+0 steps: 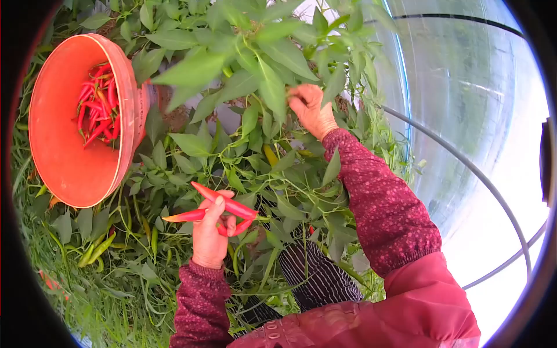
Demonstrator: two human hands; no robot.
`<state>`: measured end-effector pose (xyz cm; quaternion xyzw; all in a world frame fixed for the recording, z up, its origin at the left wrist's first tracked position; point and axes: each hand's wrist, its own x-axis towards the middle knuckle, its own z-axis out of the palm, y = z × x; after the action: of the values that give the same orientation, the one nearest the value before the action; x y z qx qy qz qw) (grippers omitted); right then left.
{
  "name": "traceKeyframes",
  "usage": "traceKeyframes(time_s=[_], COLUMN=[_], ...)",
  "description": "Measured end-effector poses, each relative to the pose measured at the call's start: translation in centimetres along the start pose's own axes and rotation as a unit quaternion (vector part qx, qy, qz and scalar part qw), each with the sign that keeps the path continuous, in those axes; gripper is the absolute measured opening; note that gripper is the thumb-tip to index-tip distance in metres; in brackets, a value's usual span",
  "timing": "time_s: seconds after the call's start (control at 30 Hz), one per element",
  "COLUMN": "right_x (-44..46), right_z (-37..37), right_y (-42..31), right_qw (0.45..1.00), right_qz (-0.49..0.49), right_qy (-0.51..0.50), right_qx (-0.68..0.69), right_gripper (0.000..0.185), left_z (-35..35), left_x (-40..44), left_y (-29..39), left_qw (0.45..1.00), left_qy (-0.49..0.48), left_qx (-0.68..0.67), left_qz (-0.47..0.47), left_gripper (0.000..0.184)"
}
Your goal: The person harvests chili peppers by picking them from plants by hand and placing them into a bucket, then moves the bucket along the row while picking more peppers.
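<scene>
My left hand (210, 239) is closed around a few long red chili peppers (229, 204), their tips and stems sticking out on both sides of the fingers. Further up, my right hand (313, 110) reaches into the pepper plant (243, 81). Its fingers are curled in, partly behind leaves, and what they hold, if anything, is hidden. Below that forearm a yellow-green pepper (270, 155) hangs among the leaves.
An orange-red bucket (69, 165) with many red chilies (100, 107) inside stands tilted at the left. Green peppers (100, 250) hang low at the left. Clear plastic sheeting (464, 87) and a curved dark pipe (464, 159) run along the right side.
</scene>
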<state>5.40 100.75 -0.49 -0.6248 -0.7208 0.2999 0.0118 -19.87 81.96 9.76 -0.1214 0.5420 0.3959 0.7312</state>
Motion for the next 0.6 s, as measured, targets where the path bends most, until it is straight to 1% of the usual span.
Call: traceKeyframes(time_s=[0.03,0.07,0.1,0.17,0.23,0.27,0.3,0.33,0.37,0.4,0.43,0.47,0.5,0.53,0.57,0.6], right_x=[0.2,0.4,0.3,-0.7,-3.1,-4.4,-5.6,-6.7,-7.3,-7.7,-8.0,-7.9,-7.9,-7.5,-6.8,-5.9], right_z=[-1.6,-3.1,-4.3,-7.6,-11.6,-12.3,-12.3,-11.8,-10.6,-10.1,-8.5,-7.4,-6.7,-6.3,-5.8,-5.3], right_y=[-1.5,-2.9,-3.7,-5.3,-8.3,-9.5,-10.8,-12.2,-12.8,-14.4,-15.0,-15.6,-16.1,-16.4,-16.6,-16.8], right_qw=[0.995,0.981,0.981,0.944,0.949,0.949,0.943,0.933,0.945,0.944,0.939,0.943,0.947,0.939,0.937,0.905], right_qz=[0.003,0.005,0.005,0.021,0.079,0.006,-0.013,0.002,-0.078,-0.115,-0.164,-0.165,-0.165,-0.132,-0.134,-0.055], right_qy=[-0.005,-0.009,-0.008,0.075,0.014,0.001,-0.02,-0.065,-0.073,-0.108,-0.085,-0.097,-0.11,-0.182,-0.188,-0.266], right_qx=[0.095,0.191,0.193,0.32,0.304,0.315,0.331,0.354,0.308,0.29,0.289,0.271,0.254,0.262,0.261,0.327], right_gripper=[0.02,0.02,0.02,0.016,0.008,0.004,0.003,0.004,0.005,0.007,0.008,0.009,0.01,0.01,0.01,0.011], left_z=[-0.1,-0.1,-0.1,0.3,2.0,2.4,3.2,4.4,5.2,5.1,4.8,4.0,3.4,3.1,2.8,1.8], left_x=[0.1,0.2,0.4,0.8,1.0,0.9,0.7,0.5,0.3,0.7,1.0,0.6,0.1,-0.4,-0.9,-0.9], left_y=[-0.1,-0.2,0.1,1.0,3.3,4.5,4.9,5.0,5.1,4.5,3.9,3.8,3.4,3.1,2.8,2.0], left_qw=[1.0,1.0,0.999,0.997,0.989,0.987,0.988,0.976,0.961,0.941,0.917,0.907,0.933,0.959,0.978,0.979], left_qy=[0.001,-0.003,-0.007,-0.02,-0.051,-0.091,-0.084,-0.101,-0.119,-0.158,-0.196,-0.191,-0.183,-0.149,-0.115,-0.111], left_qx=[0.001,0.019,0.037,0.037,0.048,0.055,0.052,0.094,0.135,0.161,0.187,0.27,0.253,0.183,0.111,0.105], left_qz=[-0.004,0.015,0.037,0.059,0.13,0.119,0.123,0.166,0.209,0.252,0.292,0.261,0.176,0.156,0.134,0.134], left_gripper=[0.026,0.026,0.026,0.024,0.016,0.008,0.008,0.007,0.011,0.014,0.018,0.019,0.019,0.02,0.023,0.023])
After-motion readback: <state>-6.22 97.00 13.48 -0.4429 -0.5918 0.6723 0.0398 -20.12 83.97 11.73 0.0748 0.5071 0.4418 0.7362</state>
